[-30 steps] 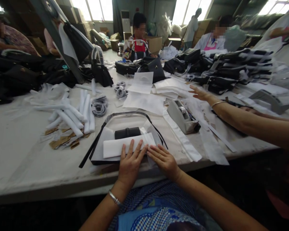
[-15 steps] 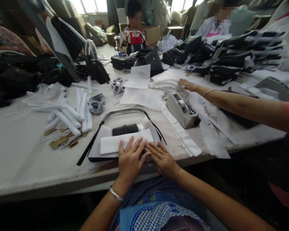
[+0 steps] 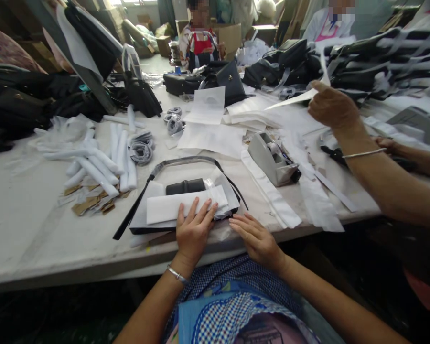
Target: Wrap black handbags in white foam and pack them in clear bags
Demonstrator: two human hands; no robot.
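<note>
Black bag is lying flat on the worktop right in front of the person, near the front edge, strap arching out behind it. Pale sheet is covering its upper face; white strip is sitting across the sheet, and a small black roll is lying just behind the strip. Left hand is resting palm down, fingers somewhat apart, tips lying on the right part of the strip, clamping nothing. Right hand is reaching toward the bag's right front corner, fingers straight and nearly together, gripping nothing visible; cannot tell if the tips are touching the bag or the translucent film there. Tape dispenser is standing off to the right; beyond it a co-worker's hand is holding up white paper.

Step in hand is looking like steadying and smoothing the loose layers. Doing it well is probably meaning: left fingers pressing lightly and evenly so the strip isn't skewing or creasing, right hand flattening the corner without dragging the sheet, both hands avoiding the strap, nothing nudging the roll out of line
</note>
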